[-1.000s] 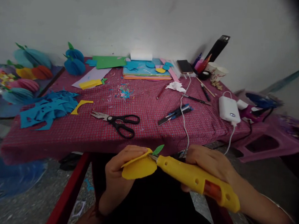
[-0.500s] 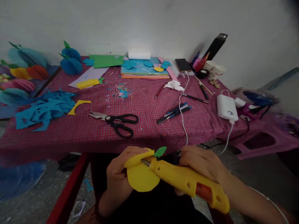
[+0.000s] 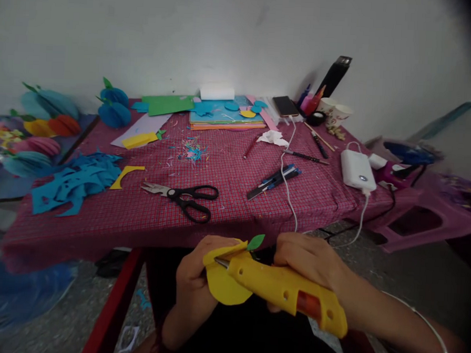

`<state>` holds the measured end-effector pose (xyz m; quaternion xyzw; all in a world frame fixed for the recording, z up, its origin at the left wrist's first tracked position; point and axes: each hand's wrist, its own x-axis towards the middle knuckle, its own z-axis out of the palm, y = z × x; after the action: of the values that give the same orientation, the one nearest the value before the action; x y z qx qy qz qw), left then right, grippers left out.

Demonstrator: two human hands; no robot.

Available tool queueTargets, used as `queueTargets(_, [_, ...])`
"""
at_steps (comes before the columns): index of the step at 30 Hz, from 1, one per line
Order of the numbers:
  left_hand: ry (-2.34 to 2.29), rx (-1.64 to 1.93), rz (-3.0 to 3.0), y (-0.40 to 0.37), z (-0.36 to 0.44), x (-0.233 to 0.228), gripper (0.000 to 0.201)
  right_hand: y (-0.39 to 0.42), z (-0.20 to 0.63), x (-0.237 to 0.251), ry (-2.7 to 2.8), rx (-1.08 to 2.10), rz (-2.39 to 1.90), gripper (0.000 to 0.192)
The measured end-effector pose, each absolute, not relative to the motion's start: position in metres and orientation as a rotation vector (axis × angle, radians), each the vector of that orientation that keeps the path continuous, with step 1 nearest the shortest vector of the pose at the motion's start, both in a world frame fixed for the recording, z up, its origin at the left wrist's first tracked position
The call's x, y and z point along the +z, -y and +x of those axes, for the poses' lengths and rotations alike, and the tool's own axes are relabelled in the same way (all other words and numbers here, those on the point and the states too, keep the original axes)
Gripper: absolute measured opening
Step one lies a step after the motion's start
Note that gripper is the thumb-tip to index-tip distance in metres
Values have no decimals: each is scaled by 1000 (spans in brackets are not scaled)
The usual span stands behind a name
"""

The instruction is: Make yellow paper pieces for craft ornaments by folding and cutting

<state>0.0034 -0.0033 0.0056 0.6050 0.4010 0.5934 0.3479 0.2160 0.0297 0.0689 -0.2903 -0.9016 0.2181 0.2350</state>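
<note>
My left hand (image 3: 192,279) holds a folded yellow paper fruit (image 3: 221,289) with a small green leaf (image 3: 255,242) at its top, low in front of the table. My right hand (image 3: 310,262) grips a yellow glue gun (image 3: 285,289). The gun's metal tip rests against the upper left part of the yellow paper, between its folds. Both hands are below the table's front edge, over my dark lap.
A table in red checked cloth (image 3: 234,197) holds black scissors (image 3: 185,195), blue paper scraps (image 3: 75,176), stacked coloured sheets (image 3: 226,115), pens, a phone (image 3: 285,106), a white power bank (image 3: 356,169) with cable, and cups. Paper fruits (image 3: 45,119) lie left; a purple stool (image 3: 418,217) stands right.
The glue gun's tip has slid leftward deeper across the yellow paper. My left hand has turned the paper so its round face shows more.
</note>
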Motion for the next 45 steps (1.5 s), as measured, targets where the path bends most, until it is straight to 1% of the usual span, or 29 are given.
queueTargets(4, [-1103,1428,1457,6,4,6,29,-33,217,69,2396,560,-739,34])
queueTargets(8, [-1159,1424,1276,6,6,7,32,-33,227,73,2256,467,-819,35])
queueTargets(11, [-1149,1413,1204,7,8,8,34,-32,234,70,2294,497,-819,36])
queueTargets(16, [-1158,1403,1210,8,7,5,31,-34,236,60,2420,636,-760,35])
queueTargets(22, [-1194,1428,1301,9,3,5,28,-37,233,59,2408,577,-832,29])
queueTargets(25, [-1228,1398,1258,10,3,2,26,-39,235,57,2392,492,-829,33])
queueTargets(28, [-1147,1353,1098,10,4,-5,24,-40,237,55,2360,419,-780,37])
queueTargets(33, [-872,1234,888,9,7,-14,28,-41,236,53,2375,554,-722,35])
queueTargets(37, [-817,1155,880,7,5,-10,29,-43,239,49,2378,530,-698,35])
queueTargets(39, [-848,1127,916,7,4,-6,25,-45,244,49,2382,458,-774,31])
queueTargets(42, [-940,1104,947,8,1,-5,17,-55,252,52,2304,245,-995,22])
queueTargets(45, [-1064,1143,870,8,0,-11,17,-77,266,52,2180,87,-1282,19])
